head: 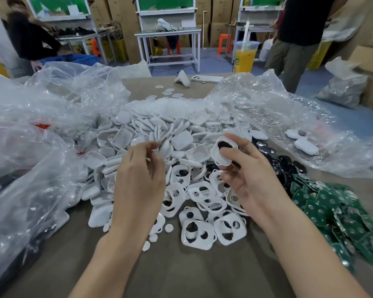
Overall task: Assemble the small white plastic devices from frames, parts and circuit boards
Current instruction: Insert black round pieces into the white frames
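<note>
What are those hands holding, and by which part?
The right hand holds a white frame with a black part inside, thumb on its face and fingers behind. The left hand has curled fingers; whether they pinch anything cannot be told.

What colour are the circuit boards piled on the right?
The circuit boards are green with silvery round pads, clearest in the head view.

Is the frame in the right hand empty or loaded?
Loaded: a dark part shows inside the white frame held by the right hand.
</note>
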The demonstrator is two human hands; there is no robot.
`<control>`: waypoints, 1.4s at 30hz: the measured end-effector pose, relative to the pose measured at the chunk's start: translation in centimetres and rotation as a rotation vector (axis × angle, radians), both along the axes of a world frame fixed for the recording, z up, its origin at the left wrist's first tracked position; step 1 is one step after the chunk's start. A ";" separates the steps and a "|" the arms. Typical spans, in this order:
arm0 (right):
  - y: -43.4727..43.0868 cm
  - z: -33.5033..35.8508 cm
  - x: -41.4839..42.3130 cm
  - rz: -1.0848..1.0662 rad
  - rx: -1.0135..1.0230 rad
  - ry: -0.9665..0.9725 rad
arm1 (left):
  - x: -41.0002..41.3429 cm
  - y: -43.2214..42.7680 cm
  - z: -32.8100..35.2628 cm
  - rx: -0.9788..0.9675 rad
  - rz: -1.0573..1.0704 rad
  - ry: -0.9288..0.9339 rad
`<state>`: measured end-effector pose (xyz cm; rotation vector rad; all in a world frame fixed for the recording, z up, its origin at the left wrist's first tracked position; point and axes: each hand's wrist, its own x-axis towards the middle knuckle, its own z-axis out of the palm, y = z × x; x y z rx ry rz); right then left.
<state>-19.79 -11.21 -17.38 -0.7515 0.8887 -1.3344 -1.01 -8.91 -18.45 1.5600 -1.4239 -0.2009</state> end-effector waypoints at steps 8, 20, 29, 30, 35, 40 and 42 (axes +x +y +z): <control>-0.3 0.1 -0.6 -0.067 0.066 0.005 | -1.1 0.7 -0.1 0.034 -0.184 -0.055; -0.5 -0.3 -1.0 -0.089 0.002 0.012 | 2.0 4.7 -0.9 -0.025 -0.201 -0.174; -0.3 0.0 -0.8 -0.036 0.002 0.010 | 4.7 8.6 -2.4 0.411 -0.081 -0.420; -0.2 0.0 -0.7 -0.037 0.008 0.008 | 4.6 8.2 -2.2 0.400 -0.064 -0.441; -0.2 0.1 -0.9 -0.051 0.027 0.006 | 4.4 6.9 -2.1 0.394 -0.013 -0.545; -0.4 0.6 -1.7 -0.143 0.026 -0.052 | 4.3 7.3 -2.5 0.314 -0.025 -0.504; -0.4 0.9 -2.3 -0.205 0.016 -0.093 | 3.6 7.4 -2.2 0.241 -0.057 -0.470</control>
